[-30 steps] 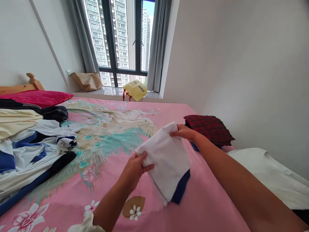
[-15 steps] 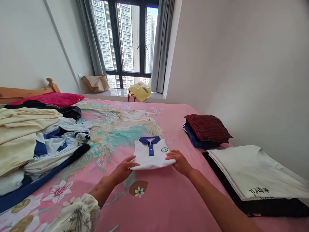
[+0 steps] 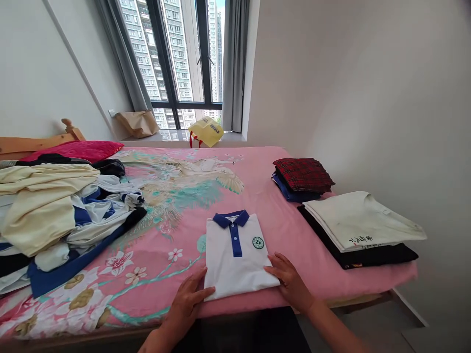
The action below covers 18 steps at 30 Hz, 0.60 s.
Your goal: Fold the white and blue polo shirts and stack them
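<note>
Lying on the bed (image 3: 257, 181) is a polo shirt (image 3: 224, 267). Left hand (image 3: 188, 295) and right hand (image 3: 289, 279) touch it, fingers spread.

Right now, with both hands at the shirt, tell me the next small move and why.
I'd probably slide the left hand and right hand slightly under the shirt, for even support: it lies folded flat, collar at the far end, with one hand at each near corner.
</note>
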Each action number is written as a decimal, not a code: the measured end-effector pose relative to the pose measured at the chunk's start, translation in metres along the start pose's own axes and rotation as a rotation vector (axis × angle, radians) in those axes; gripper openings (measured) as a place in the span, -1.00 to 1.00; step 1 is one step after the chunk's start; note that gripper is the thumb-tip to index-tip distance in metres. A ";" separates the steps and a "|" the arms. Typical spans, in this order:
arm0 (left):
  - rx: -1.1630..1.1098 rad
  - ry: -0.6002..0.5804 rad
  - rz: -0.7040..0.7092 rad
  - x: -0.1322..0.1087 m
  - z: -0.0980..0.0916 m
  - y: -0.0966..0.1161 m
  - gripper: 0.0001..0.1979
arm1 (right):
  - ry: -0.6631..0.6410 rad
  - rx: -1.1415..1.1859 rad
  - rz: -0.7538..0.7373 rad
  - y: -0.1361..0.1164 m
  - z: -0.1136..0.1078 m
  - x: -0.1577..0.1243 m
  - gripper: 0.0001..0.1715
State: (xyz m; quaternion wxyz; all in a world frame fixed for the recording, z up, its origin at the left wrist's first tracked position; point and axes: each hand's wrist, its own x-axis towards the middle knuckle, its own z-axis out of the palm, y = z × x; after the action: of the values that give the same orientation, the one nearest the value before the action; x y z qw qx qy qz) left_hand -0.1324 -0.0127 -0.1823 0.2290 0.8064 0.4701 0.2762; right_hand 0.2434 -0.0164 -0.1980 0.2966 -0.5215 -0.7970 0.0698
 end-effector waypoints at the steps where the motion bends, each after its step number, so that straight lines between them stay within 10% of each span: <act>1: -0.012 0.036 -0.052 -0.009 0.003 0.004 -0.64 | 0.023 0.021 0.029 -0.001 0.000 -0.010 -0.52; 11: 0.053 0.043 -0.604 0.007 0.012 0.046 -0.68 | 0.217 0.159 0.490 -0.050 0.003 -0.011 -0.54; 18: -0.390 0.052 -0.585 0.003 0.013 0.031 -0.63 | 0.284 0.277 0.583 -0.045 0.008 -0.019 -0.60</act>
State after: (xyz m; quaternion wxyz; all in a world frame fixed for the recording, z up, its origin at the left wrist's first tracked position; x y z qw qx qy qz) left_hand -0.1029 -0.0254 -0.1715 0.4361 0.5713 0.6253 0.3041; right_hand 0.2092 -0.0511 -0.1932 0.4399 -0.6864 -0.5485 0.1856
